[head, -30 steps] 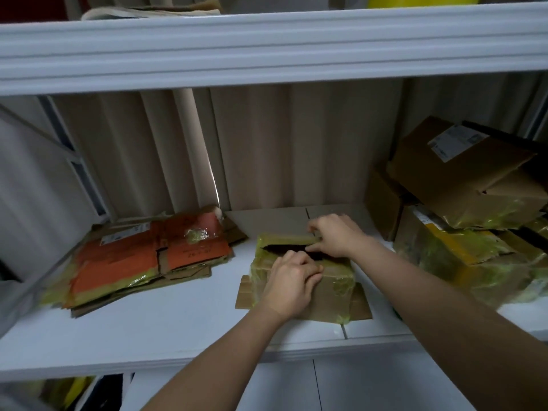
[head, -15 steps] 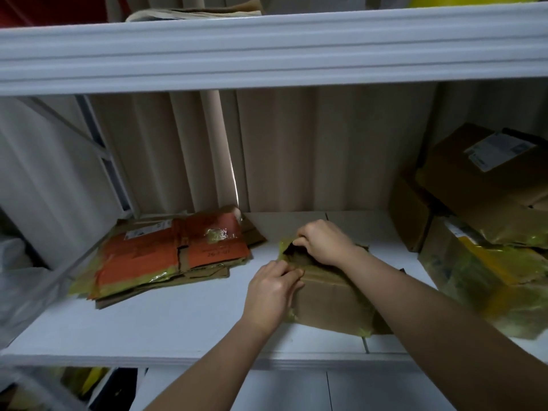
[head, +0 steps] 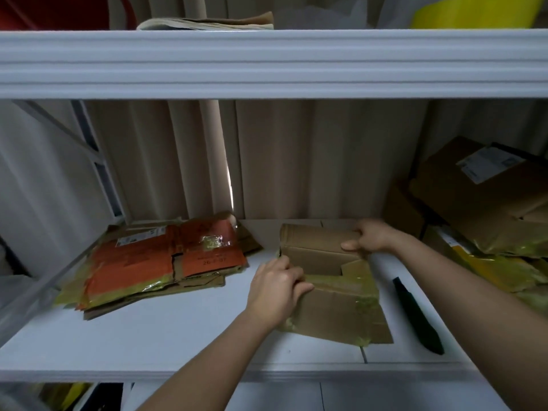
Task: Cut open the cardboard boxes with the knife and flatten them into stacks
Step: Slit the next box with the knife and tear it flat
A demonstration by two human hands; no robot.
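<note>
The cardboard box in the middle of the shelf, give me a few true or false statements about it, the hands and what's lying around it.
1. Both hands grip the cardboard box: the left hand its near left edge, the right hand its far flap. True.
2. The knife is in the right hand. False: it lies on the shelf, right of the box.
3. A stack of flattened boxes lies left of the box. True.
4. The box is already pressed flat. False: its flaps are up and the inside is open.
5. Unflattened boxes sit at the right. True.
</note>
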